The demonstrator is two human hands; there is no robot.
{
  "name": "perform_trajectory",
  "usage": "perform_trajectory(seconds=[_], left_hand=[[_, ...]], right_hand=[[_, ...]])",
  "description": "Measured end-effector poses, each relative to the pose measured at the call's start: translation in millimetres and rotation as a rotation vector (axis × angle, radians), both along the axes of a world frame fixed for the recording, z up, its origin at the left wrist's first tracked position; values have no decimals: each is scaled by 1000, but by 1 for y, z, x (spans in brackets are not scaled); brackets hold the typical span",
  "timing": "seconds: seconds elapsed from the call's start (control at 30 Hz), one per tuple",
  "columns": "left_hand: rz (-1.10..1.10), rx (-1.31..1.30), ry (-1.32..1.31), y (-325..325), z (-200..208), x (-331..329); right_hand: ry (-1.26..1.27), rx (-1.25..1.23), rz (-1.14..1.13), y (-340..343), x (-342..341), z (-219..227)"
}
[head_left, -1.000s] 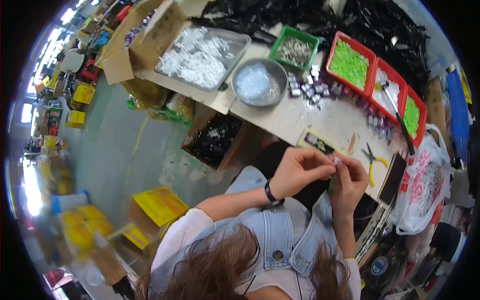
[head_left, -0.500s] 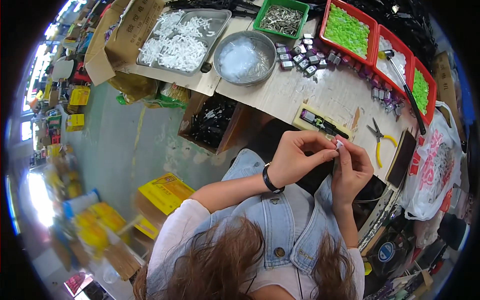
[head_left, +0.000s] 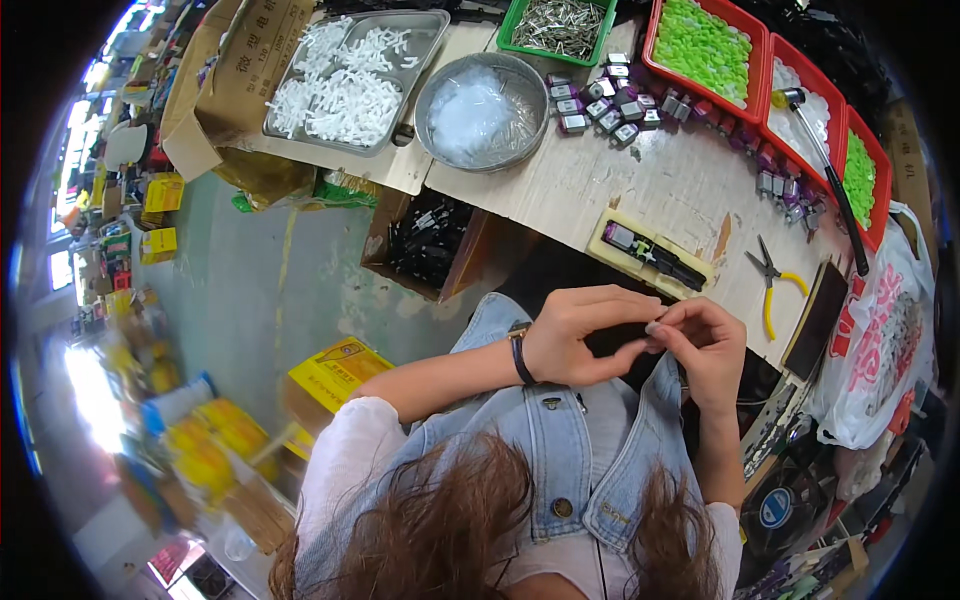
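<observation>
My left hand [head_left: 585, 335], with a dark band at its wrist, and my right hand [head_left: 710, 345] meet fingertip to fingertip over my lap, close to the table edge. Both pinch at one spot; whatever lies between the fingertips is now hidden, though a small white piece showed there half a second ago. Just beyond my fingers, a cream block [head_left: 630, 262] rests on the table. Set in it is a black part [head_left: 670, 264] with a small purple-and-silver motor at its left end. Yellow-handled pliers [head_left: 770, 290] lie open to the right of my hands.
Small motors [head_left: 603, 110] lie loose behind the block. Farther back are a metal tray [head_left: 400, 100] of white pieces, a round metal bowl [head_left: 535, 115], a green tray [head_left: 560, 58] of metal pins and red trays [head_left: 765, 60]. A hammer [head_left: 835, 185] lies across two red trays. A dark slab [head_left: 812, 320] sits right.
My joined hands have come down slightly toward me and left, away from the cream block. The white piece between my fingertips has gone out of sight. The view has shifted a little.
</observation>
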State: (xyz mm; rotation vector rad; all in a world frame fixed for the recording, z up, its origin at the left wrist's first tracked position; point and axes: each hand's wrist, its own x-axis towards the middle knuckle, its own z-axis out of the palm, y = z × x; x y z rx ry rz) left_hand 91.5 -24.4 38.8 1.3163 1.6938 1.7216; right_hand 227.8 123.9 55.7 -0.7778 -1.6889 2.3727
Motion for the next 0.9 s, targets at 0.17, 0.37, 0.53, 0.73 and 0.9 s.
perform_trajectory(seconds=[0.17, 0.37, 0.53, 0.73, 0.9], left_hand=[[-11, 41, -106, 1, -6, -9], [83, -21, 212, 6, -12, -19], [89, -134, 695, 14, -30, -38], [-3, -293, 1099, 4, -33, -39], [-72, -345, 1206, -1, -32, -39]], right_hand=[[49, 80, -76, -8, -8, 5], [70, 1092, -54, 11, -26, 2], [-32, 1127, 8, 23, -42, -8], [-92, 1145, 129, 25, -45, -7], [-132, 1106, 99, 20, -49, 7]])
